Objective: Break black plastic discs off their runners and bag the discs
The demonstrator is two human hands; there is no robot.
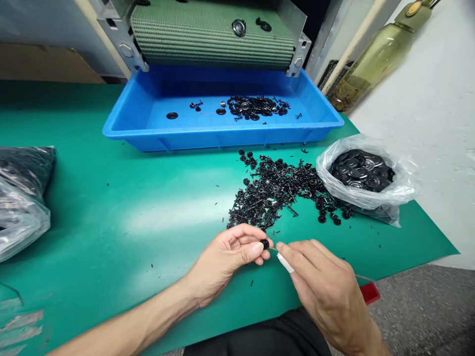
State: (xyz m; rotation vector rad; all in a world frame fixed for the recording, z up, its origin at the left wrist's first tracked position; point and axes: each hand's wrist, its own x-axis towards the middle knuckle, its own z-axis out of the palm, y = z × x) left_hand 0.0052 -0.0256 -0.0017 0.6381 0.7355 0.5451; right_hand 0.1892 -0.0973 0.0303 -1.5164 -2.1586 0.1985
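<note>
In front of the blue plastic tray (pixel 222 141), a small black plastic part (pixel 264 244) is pinched narrowly by the left hand (pixel 226 252). A heap of black parts (pixel 274 190) is spread nearer the tray, a thin white tool (pixel 285 263) is held narrowly by the right hand (pixel 322 282), and a clear plastic bag (pixel 365 195) is set off the tray's right end.

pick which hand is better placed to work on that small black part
Right, probably. The right hand holds a slender white tool with its tip near the small black part, while the left hand is busy pinching that part between thumb and fingers.
</note>
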